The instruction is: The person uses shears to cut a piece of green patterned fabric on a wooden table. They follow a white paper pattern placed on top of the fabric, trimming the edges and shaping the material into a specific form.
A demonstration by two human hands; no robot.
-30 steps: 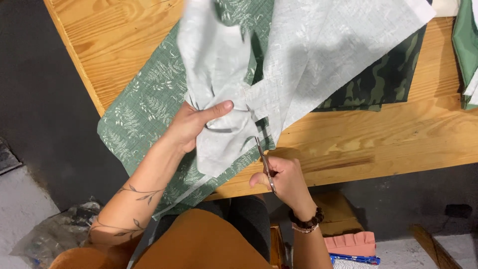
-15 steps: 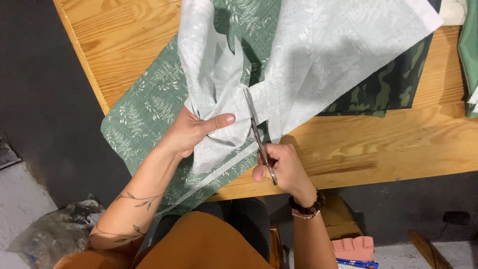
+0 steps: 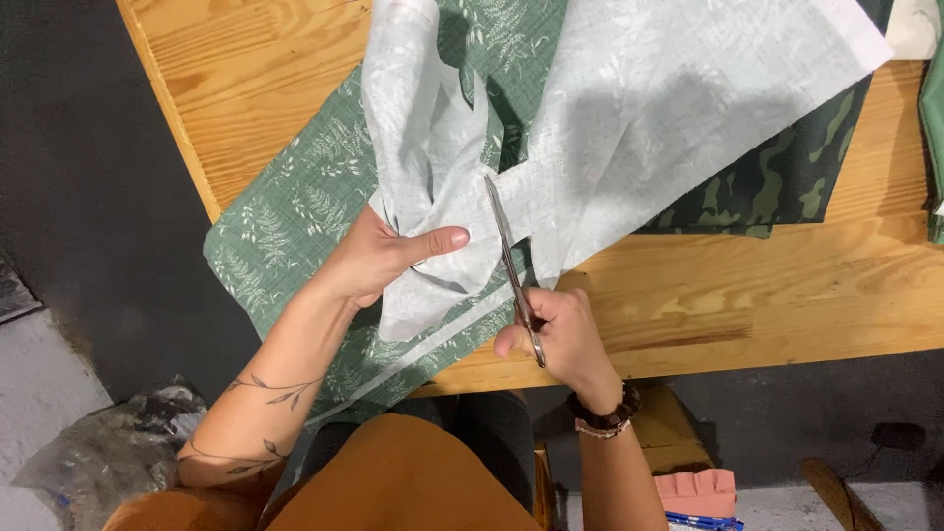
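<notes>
Scissors (image 3: 511, 261) advanced deeper into pale fabric (image 3: 629, 128) | right hand (image 3: 556, 329) grips scissors | left hand (image 3: 379, 256) pinches fabric | table (image 3: 747, 295)

A: Left hand (image 3: 379, 258)?
B: Palm down, fingers curled in a pinch, thumb straight and pointing toward the right hand. Forearm bare, running back and outward from the wrist.
A: Right hand (image 3: 553, 327)?
B: Just beside the left, slightly nearer the body. Closed in a fist-like grip, knuckles up, fingers wrapped tight. Banded wrist, forearm dropping nearly straight back to the torso.
</notes>
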